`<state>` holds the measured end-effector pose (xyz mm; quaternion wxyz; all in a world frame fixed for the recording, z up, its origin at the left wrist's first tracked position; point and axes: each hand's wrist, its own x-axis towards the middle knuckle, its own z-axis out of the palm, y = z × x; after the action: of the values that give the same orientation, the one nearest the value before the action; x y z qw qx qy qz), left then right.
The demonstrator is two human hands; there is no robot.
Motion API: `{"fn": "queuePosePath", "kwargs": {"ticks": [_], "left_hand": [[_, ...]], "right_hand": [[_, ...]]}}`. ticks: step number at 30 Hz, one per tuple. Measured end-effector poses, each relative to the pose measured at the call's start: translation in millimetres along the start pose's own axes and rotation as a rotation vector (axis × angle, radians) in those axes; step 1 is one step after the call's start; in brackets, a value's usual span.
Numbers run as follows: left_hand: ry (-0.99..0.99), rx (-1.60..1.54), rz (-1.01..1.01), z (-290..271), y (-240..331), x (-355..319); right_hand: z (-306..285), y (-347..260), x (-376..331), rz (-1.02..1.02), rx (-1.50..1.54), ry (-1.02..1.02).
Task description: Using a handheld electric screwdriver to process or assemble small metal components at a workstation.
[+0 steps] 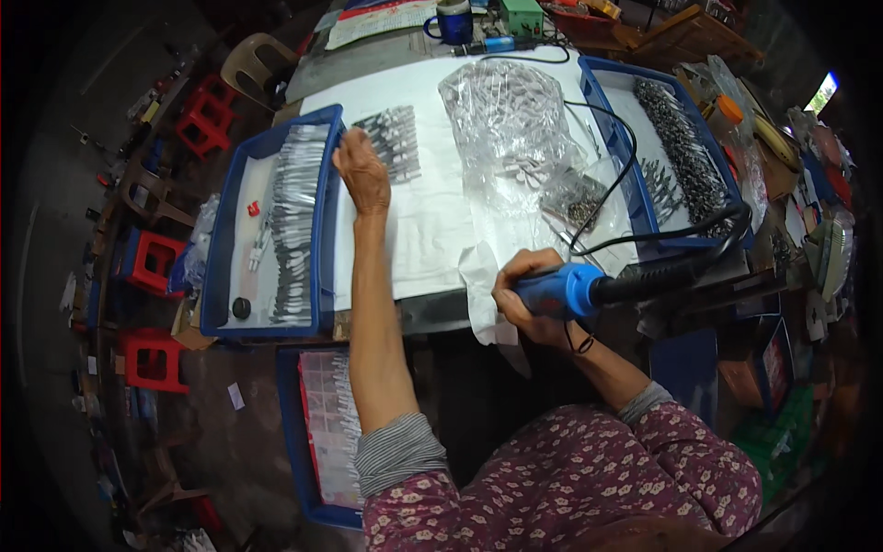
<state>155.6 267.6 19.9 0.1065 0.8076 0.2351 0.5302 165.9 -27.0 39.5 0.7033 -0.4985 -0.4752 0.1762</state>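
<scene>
Right hand [526, 296] wrapped tight round the blue handle of a soldering iron [570, 290], held near the front edge of the bench, tip end hidden behind the fingers and the white paper there. Black cord [644, 237] runs off the back of the tool to the right, loops up over the tray edge and across the bench.

Left hand [361, 171] reaches forward, arm straight, fingers bent down onto the near edge of a row of small grey metal parts [394, 140] lying on the white sheet [423, 221]. Can't tell whether it has pinched one or is just touching; nothing visibly lifted.

Just left of that hand: blue tray [324, 230] with long rows of the same kind of grey parts, plus a small red piece and a black round knob on its white liner. Hand sits right at that tray's right wall.

Middle of the bench: crumpled clear plastic bag [510, 120] with a few loose metal bits at its lower end. Right side: second blue tray [635, 198] holding a dense dark row of parts.

Far edge: dark blue mug [452, 20] and a green box [521, 14]. Red stools [152, 262] on the floor to the left. Another blue tray [299, 432] sits low beside the left elbow.
</scene>
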Motion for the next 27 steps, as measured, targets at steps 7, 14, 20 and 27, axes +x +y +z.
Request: {"fn": "queuePosePath", "kwargs": {"ticks": [7,14,20,27], "left_hand": [[0.134,-0.556,-0.160,-79,85,-29],[-0.201,-1.247,-1.225,-129,160,-136],[-0.328,-1.437,-1.479,-135,186,-191],[-0.440,-1.404,-1.294,-120,199,-184]], "right_hand": [[1,0,16,0.059,0.030,0.092],[5,-1,20,0.015,-0.070,0.158],[6,0,18,-0.039,-0.072,0.141],[6,1,15,-0.015,-0.013,0.134]]}}
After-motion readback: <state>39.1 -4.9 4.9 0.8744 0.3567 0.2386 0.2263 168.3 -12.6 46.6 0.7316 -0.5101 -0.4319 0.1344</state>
